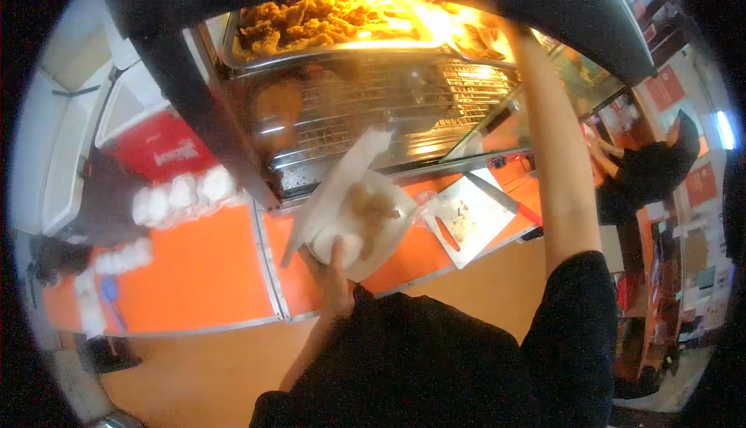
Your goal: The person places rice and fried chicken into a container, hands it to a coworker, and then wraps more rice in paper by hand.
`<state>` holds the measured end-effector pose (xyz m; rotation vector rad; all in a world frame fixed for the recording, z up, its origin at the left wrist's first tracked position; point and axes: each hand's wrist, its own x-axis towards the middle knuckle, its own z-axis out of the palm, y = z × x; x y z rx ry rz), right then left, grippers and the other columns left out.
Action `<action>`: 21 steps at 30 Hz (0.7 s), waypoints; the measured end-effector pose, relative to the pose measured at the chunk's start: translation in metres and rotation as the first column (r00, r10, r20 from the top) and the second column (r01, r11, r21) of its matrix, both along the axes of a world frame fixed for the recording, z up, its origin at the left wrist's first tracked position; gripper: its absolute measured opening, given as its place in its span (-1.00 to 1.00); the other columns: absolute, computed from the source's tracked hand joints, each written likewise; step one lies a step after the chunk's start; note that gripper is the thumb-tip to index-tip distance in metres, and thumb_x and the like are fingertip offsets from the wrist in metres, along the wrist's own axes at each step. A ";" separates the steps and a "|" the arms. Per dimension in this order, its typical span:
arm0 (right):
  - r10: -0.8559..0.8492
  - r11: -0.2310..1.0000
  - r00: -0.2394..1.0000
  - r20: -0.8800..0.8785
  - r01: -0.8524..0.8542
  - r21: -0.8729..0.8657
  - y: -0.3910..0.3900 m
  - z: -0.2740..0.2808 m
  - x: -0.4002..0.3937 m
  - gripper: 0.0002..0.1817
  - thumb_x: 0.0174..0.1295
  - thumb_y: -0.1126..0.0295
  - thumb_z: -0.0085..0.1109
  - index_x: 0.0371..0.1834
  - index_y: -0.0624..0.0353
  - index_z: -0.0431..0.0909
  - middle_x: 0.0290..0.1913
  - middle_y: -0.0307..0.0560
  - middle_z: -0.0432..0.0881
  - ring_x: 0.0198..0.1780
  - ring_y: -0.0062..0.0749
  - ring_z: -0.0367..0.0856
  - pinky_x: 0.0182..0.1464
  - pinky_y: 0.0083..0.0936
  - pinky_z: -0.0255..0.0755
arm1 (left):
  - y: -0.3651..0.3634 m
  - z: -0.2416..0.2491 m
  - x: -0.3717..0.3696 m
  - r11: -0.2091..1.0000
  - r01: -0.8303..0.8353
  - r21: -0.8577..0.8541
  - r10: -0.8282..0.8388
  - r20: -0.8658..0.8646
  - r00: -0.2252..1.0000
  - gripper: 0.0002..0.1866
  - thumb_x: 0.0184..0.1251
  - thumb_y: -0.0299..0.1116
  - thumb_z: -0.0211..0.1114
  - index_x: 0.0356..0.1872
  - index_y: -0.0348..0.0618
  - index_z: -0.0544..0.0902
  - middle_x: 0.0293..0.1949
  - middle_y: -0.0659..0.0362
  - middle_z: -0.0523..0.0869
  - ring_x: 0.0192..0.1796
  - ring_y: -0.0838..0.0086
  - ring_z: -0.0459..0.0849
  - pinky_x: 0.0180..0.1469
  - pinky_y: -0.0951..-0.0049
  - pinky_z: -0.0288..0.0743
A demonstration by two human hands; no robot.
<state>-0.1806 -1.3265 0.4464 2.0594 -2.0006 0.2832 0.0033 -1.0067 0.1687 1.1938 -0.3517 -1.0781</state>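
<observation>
Two hands work at separate heights: the left hand (336,266) grips the near rim of a white plate (386,235), thumb pressed on top, with a piece of fried food (367,209) on it and white paper (336,187) leaning beside. The right hand (497,30) reaches up into the lit tray of fried chicken (326,22); glare hides its fingers, so I cannot tell its grip. Beneath lies an orange counter (194,273).
</observation>
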 end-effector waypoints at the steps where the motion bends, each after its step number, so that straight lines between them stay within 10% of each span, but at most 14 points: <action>1: 0.000 1.000 1.000 0.001 0.000 0.000 -0.001 0.000 -0.001 -0.65 0.29 0.31 0.06 0.12 0.14 0.46 0.00 0.12 0.51 0.18 -0.14 0.41 0.09 -0.34 0.39 | 0.002 0.004 0.001 1.000 0.013 0.019 -0.012 -0.038 0.999 -0.26 0.34 -0.41 0.29 0.43 -0.03 0.05 0.24 0.07 0.37 0.25 0.29 0.42 0.26 0.27 0.40; 9: 0.021 1.000 1.000 0.002 -0.021 -0.011 -0.012 0.001 -0.003 -0.64 0.29 0.28 0.06 0.11 0.14 0.47 -0.03 0.10 0.52 0.13 -0.17 0.41 0.06 -0.36 0.39 | 0.003 0.010 0.005 0.999 0.031 0.016 -0.030 -0.068 0.997 -0.14 0.30 -0.36 0.32 0.50 -0.07 -0.04 0.33 -0.02 0.31 0.32 0.20 0.37 0.34 0.19 0.32; 11: 0.030 0.999 1.000 -0.002 -0.030 -0.015 -0.015 -0.002 -0.002 -0.64 0.29 0.27 0.06 0.11 0.14 0.47 -0.04 0.10 0.52 0.11 -0.17 0.42 0.05 -0.36 0.39 | 0.016 -0.027 0.010 0.982 0.140 -0.126 -0.070 0.445 0.893 -0.13 0.30 -0.36 0.32 0.51 -0.06 -0.05 0.34 -0.02 0.30 0.32 0.20 0.37 0.34 0.20 0.32; 13: 0.048 0.999 0.999 -0.004 -0.048 -0.017 -0.020 -0.004 -0.001 -0.64 0.29 0.26 0.06 0.11 0.14 0.48 -0.05 0.09 0.52 0.10 -0.18 0.42 0.04 -0.36 0.39 | 0.016 -0.022 0.011 0.984 0.134 -0.115 -0.066 0.464 0.884 -0.18 0.32 -0.35 0.31 0.48 -0.10 -0.01 0.32 0.00 0.30 0.31 0.22 0.37 0.33 0.22 0.31; 15: 0.050 0.999 0.999 -0.001 -0.050 -0.015 -0.019 -0.002 -0.003 -0.64 0.29 0.25 0.07 0.11 0.14 0.48 -0.06 0.09 0.52 0.09 -0.19 0.42 0.03 -0.37 0.39 | 0.009 -0.004 0.008 0.999 0.024 0.046 -0.024 0.000 1.000 -0.27 0.35 -0.33 0.30 0.42 -0.16 0.08 0.28 0.01 0.32 0.29 0.27 0.37 0.32 0.26 0.30; 21: 0.062 0.998 0.998 0.015 -0.062 -0.015 -0.013 0.003 -0.012 -0.63 0.28 0.23 0.07 0.10 0.14 0.49 -0.08 0.07 0.52 0.05 -0.20 0.42 0.01 -0.38 0.39 | 0.014 -0.021 0.016 0.997 0.025 0.073 -0.029 0.057 0.998 -0.29 0.36 -0.30 0.29 0.40 -0.18 0.09 0.28 0.01 0.32 0.28 0.27 0.37 0.34 0.26 0.27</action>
